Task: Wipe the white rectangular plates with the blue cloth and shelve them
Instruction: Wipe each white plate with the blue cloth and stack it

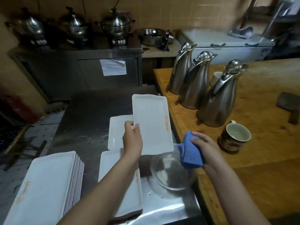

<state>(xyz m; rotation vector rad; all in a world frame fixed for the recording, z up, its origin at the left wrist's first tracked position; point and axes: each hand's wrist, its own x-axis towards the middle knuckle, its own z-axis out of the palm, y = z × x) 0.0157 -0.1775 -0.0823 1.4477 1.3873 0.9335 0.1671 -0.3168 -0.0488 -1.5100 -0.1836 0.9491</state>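
Note:
My left hand point(132, 140) grips a white rectangular plate point(151, 122) by its left edge and holds it up above the steel counter. To the right of that plate, my right hand point(205, 147) grips the bunched blue cloth point(190, 153), apart from the plate. Another white plate point(117, 132) lies flat on the counter behind my left hand. A third one point(113, 161) lies under my left forearm. A tall stack of white plates point(48, 181) stands at the lower left.
A clear glass bowl point(170, 172) sits on the steel counter point(90, 114) under the cloth. On the wooden table point(259, 143) to the right stand three steel jugs point(217, 98) and a dark mug point(235, 137). Steel pots point(116, 25) stand on the back cabinet.

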